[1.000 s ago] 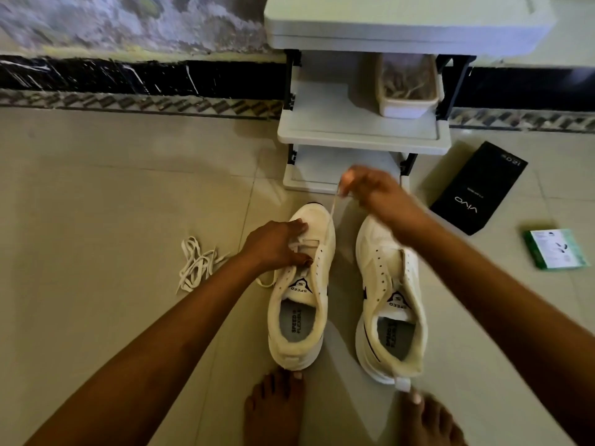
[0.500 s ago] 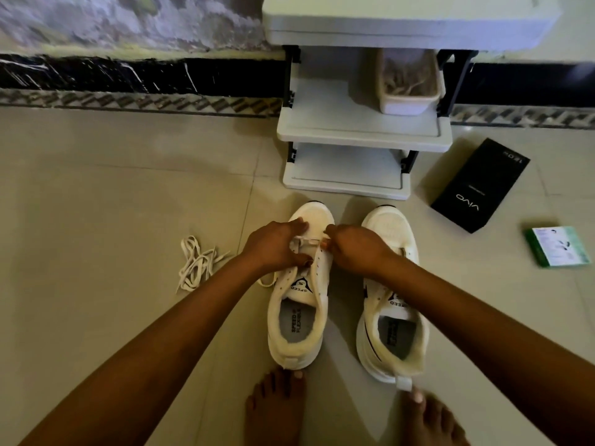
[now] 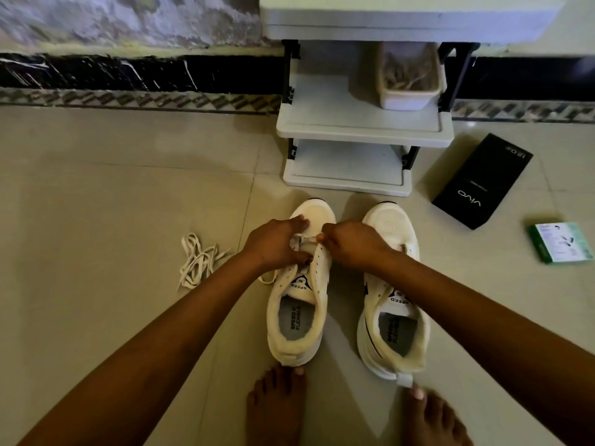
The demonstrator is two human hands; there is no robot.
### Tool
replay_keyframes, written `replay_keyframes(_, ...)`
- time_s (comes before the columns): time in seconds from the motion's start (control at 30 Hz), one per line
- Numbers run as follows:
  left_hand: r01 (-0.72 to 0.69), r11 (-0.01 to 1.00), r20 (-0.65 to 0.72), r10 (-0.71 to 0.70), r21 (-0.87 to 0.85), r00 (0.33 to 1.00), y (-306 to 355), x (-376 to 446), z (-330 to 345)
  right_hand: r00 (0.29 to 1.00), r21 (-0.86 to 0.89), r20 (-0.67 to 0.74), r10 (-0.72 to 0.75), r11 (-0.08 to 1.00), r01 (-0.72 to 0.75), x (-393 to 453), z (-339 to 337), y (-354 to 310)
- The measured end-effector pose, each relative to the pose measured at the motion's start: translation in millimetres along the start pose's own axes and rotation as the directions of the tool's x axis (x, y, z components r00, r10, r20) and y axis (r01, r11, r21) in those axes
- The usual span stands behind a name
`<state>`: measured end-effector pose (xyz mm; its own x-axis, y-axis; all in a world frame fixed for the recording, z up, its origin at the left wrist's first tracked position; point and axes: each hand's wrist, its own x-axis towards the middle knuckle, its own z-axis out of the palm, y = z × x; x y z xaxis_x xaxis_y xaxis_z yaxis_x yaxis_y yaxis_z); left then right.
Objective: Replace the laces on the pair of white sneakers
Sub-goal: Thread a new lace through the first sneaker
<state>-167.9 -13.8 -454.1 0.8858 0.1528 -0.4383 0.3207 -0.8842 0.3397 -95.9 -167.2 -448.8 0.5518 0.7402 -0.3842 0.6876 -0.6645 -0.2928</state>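
Two white sneakers stand side by side on the tiled floor, toes pointing away from me. Over the eyelets of the left sneaker (image 3: 297, 304) both hands meet. My left hand (image 3: 273, 244) grips the shoe's left side near the front eyelets. My right hand (image 3: 352, 244) pinches the white lace (image 3: 304, 237) that crosses the lowest eyelets. A loop of that lace hangs out on the shoe's left side. The right sneaker (image 3: 391, 297) has no lace in its visible eyelets. A loose bundle of white laces (image 3: 196, 262) lies on the floor to the left.
A white shelf rack (image 3: 360, 123) stands just beyond the shoes, with a tub of tangled laces (image 3: 409, 80) on its middle shelf. A black phone box (image 3: 481, 181) and a small green box (image 3: 561, 243) lie to the right. My bare feet (image 3: 277, 407) touch the heels.
One second ago my right hand was raised beyond the shoes, pulling the lace up taut. It came down to the left sneaker's eyelets and now pinches the lace there. My left hand stayed put.
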Motion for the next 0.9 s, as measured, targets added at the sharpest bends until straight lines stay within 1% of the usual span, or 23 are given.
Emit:
replay_keyframes(0.03, 0.000, 1.000, -0.002, 0.000, -0.004, 1.000, -0.5, -0.1, 0.9, 1.000, 0.187, -0.022, 0.002, 0.982, 0.002, -3.0, -2.9, 5.0)
replay_keyframes(0.07, -0.001, 1.000, -0.005, 0.000, -0.003, 1.000, -0.6, 0.4, 1.4, 0.998, 0.416, -0.047, 0.029, 0.909, -0.007, -7.3, -10.3, 9.5)
replay_keyframes(0.1, -0.002, 1.000, -0.006, 0.002, 0.005, 1.000, -0.9, 1.4, 1.3, 0.993, 0.642, -0.083, 0.088, 0.766, -0.014, -11.4, -20.9, 12.9)
replay_keyframes(0.13, -0.004, 1.000, -0.007, 0.005, 0.011, 1.000, -0.8, 2.6, 1.1, 0.976, 0.798, -0.132, 0.173, 0.602, 0.001, -14.1, -34.4, 15.1)
replay_keyframes(0.17, -0.007, 1.000, -0.010, 0.007, 0.014, 1.000, -1.4, 3.5, 1.2, 0.950, 0.866, -0.185, 0.252, 0.498, 0.036, -14.3, -46.3, 17.1)
replay_keyframes(0.2, -0.011, 1.000, -0.014, 0.011, 0.003, 1.000, -2.2, 3.4, 1.8, 0.922, 0.863, -0.243, 0.301, 0.502, 0.064, -13.0, -53.3, 18.0)
replay_keyframes(0.23, -0.019, 0.999, -0.015, 0.018, -0.032, 1.000, -3.4, 4.0, 1.8, 0.900, 0.810, -0.296, 0.319, 0.584, 0.060, -10.2, -56.1, 18.1)
replay_keyframes(0.27, -0.029, 0.993, -0.009, 0.028, -0.113, 1.000, -5.5, 3.4, 1.3, 0.892, 0.708, -0.330, 0.310, 0.706, 0.016, -7.5, -54.7, 17.2)
replay_keyframes(0.3, -0.033, 0.970, 0.001, 0.034, -0.241, 0.999, -8.6, 1.5, -0.5, 0.895, 0.572, -0.346, 0.281, 0.820, -0.036, -5.4, -50.5, 15.4)
replay_keyframes(0.33, -0.030, 0.920, 0.018, 0.040, -0.390, 0.999, -11.7, -0.9, -1.8, 0.908, 0.438, -0.347, 0.236, 0.897, -0.066, -4.9, -43.0, 14.0)
replay_keyframes(0.37, -0.017, 0.850, 0.030, 0.038, -0.527, 0.999, -16.3, -4.2, -3.0, 0.929, 0.336, -0.322, 0.183, 0.939, -0.068, -5.1, -34.6, 10.8)
replay_keyframes(0.4, 0.000, 0.779, 0.030, 0.024, -0.627, 0.999, -20.3, -7.8, -3.0, 0.951, 0.262, -0.278, 0.137, 0.963, -0.062, -6.4, -26.0, 7.3)
replay_keyframes(0.43, 0.021, 0.736, 0.027, -0.004, -0.677, 1.000, -24.9, -11.7, -2.1, 0.968, 0.213, -0.225, 0.108, 0.975, -0.060, -7.4, -16.8, 4.0)
replay_keyframes(0.47, 0.031, 0.732, 0.020, -0.024, -0.681, 1.000, -28.5, -14.6, -0.3, 0.978, 0.179, -0.186, 0.094, 0.982, -0.061, -9.2, -9.7, 1.4)
replay_keyframes(0.53, 0.041, 0.825, 0.006, -0.045, -0.563, 0.999, -34.6, -19.4, 5.7, 0.983, 0.177, -0.163, 0.088, 0.982, -0.059, -12.8, 0.4, -1.5)
replay_keyframes(0.57, 0.046, 0.874, -0.012, -0.059, -0.484, 0.998, -36.0, -19.7, 6.3, 0.980, 0.217, -0.178, 0.092, 0.975, -0.052, -14.0, 1.1, -0.3)
replay_keyframes(0.6, 0.055, 0.900, -0.029, -0.075, -0.433, 0.997, -36.9, -19.1, 5.7, 0.975, 0.270, -0.198, 0.099, 0.962, -0.042, -15.4, 1.1, 2.1)
replay_keyframes(0.67, 0.065, 0.920, -0.036, -0.086, -0.386, 0.996, -37.1, -16.3, -2.1, 0.959, 0.346, -0.260, 0.113, 0.938, -0.017, -18.1, -4.8, 7.6)
replay_keyframes(0.7, 0.074, 0.914, -0.015, -0.087, -0.398, 0.996, -36.4, -15.8, -8.9, 0.949, 0.353, -0.292, 0.115, 0.936, -0.005, -18.4, -9.2, 10.4)
replay_keyframes(0.73, 0.089, 0.887, 0.023, -0.089, -0.453, 0.996, -34.5, -15.1, -17.2, 0.940, 0.349, -0.320, 0.117, 0.937, 0.002, -18.7, -14.0, 13.0)
replay_keyframes(0.77, 0.098, 0.836, 0.057, -0.080, -0.539, 0.995, -31.7, -15.2, -26.2, 0.933, 0.341, -0.341, 0.116, 0.940, 0.007, -19.3, -19.3, 14.5)
replay_keyframes(0.83, 0.088, 0.721, 0.070, -0.056, -0.687, 0.996, -26.5, -16.8, -44.2, 0.923, 0.322, -0.372, 0.097, 0.946, 0.031, -18.5, -28.8, 14.6)
replay_keyframes(0.9, 0.071, 0.645, 0.055, -0.046, -0.761, 0.997, -24.7, -14.5, -56.9, 0.918, 0.304, -0.385, 0.092, 0.952, 0.032, -18.3, -36.7, 15.4)
